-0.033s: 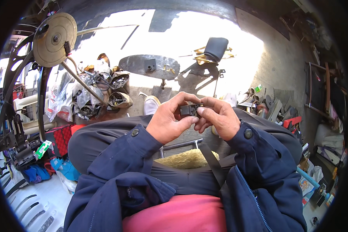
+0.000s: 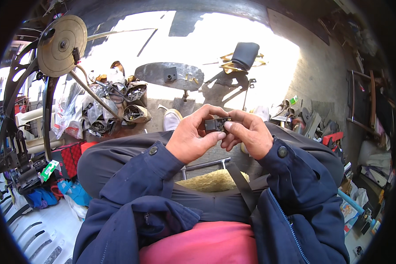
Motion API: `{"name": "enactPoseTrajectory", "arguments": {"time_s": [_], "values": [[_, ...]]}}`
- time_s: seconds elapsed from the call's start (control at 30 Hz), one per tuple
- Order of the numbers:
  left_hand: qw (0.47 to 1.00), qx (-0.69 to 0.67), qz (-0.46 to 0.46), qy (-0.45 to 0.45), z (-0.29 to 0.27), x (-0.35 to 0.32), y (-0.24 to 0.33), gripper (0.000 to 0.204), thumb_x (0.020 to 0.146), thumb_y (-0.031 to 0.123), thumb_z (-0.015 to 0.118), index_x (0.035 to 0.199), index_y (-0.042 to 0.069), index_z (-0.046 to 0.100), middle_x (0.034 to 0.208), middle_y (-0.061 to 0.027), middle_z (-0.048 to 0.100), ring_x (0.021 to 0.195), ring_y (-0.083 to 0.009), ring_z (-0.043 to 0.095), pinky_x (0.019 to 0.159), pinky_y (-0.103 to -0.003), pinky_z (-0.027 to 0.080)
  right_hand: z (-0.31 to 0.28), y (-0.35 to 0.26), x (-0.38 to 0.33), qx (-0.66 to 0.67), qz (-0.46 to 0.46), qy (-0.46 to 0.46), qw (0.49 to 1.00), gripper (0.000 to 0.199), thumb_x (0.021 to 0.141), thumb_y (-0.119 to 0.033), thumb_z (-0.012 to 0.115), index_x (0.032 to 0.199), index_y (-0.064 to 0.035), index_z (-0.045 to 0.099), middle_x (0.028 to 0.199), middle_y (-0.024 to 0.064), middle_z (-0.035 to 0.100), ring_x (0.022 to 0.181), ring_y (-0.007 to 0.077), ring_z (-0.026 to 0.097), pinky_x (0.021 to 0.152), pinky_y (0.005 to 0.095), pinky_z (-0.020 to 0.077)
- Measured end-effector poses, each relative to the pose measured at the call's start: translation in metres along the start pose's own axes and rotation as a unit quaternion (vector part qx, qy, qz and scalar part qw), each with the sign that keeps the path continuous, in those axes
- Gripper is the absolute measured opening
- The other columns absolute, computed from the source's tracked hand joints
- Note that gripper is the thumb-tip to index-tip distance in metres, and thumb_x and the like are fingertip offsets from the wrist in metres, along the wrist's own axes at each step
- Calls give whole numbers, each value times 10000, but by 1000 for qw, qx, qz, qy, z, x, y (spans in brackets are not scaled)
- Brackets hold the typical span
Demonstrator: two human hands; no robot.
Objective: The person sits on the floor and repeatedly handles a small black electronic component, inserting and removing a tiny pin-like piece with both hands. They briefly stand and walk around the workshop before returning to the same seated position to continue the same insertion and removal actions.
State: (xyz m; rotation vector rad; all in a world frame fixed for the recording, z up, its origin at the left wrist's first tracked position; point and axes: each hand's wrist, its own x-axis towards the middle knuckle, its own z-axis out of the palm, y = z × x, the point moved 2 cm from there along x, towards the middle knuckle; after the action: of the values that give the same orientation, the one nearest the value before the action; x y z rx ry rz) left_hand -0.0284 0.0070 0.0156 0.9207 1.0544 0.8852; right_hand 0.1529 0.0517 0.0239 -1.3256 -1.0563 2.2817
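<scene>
A small dark block-shaped part (image 2: pixel 214 126), with recesses and little brassy bits on its right side, is held up between my two hands above my lap. My left hand (image 2: pixel 190 137) grips its left end, fingers curled over the far side and thumb along the near edge. On the right end, my right hand (image 2: pixel 254 135) pinches it with the thumb on its face and the other fingers bent behind. The fingers hide much of the part, and I cannot make out its exact kind.
Ahead stands an oval dark plate (image 2: pixel 145 72) carrying a square black block (image 2: pixel 170 75) and small brassy pieces (image 2: pixel 192 80). Beyond is a black pad (image 2: pixel 245 56) on a golden frame. Bags of metal parts (image 2: pixel 136 91) and a wheel-like disc (image 2: pixel 62 46) stand left; tools (image 2: pixel 312 125) lie right.
</scene>
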Motion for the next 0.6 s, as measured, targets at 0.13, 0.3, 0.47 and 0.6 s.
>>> {"name": "enactPoseTrajectory", "arguments": {"time_s": [0.13, 0.3, 0.47, 0.6], "values": [[999, -7, -29, -16, -2, 1, -1, 370, 928, 22, 606, 1296, 45, 572, 1066, -49, 639, 820, -52, 559, 711, -229, 491, -2, 0, -2, -3, -1, -2, 1000, 313, 1028, -114, 523, 1248, 106, 560, 972, 161, 713, 742, 183, 717, 651, 298, 595], [998, -44, -51, -15, -2, 2, -5, 363, 938, 34, 576, 1300, 61, 574, 1009, -27, 602, 808, -57, 551, 696, -234, 481, -3, 1, -3, -6, -9, -21, 1000, 331, 1021, -106, 527, 1283, 96, 534, 991, 164, 716, 776, 176, 713, 675, 292, 589], [997, -42, -61, -9, -2, 4, -8, 339, 913, 20, 583, 1249, 62, 582, 957, -17, 585, 814, -61, 560, 693, -241, 477, -4, 6, -3, -16, -16, -40, 999, 345, 1001, -73, 537, 1307, 85, 511, 1016, 157, 714, 820, 177, 710, 712, 301, 587], [998, 3, -60, 6, -1, 5, -11, 339, 871, -2, 564, 1205, 56, 580, 928, -19, 586, 790, -67, 554, 693, -242, 469, -4, 11, -1, -22, -3, -47, 999, 341, 997, -64, 531, 1305, 81, 512, 1021, 151, 717, 827, 180, 709, 723, 306, 588]]}}
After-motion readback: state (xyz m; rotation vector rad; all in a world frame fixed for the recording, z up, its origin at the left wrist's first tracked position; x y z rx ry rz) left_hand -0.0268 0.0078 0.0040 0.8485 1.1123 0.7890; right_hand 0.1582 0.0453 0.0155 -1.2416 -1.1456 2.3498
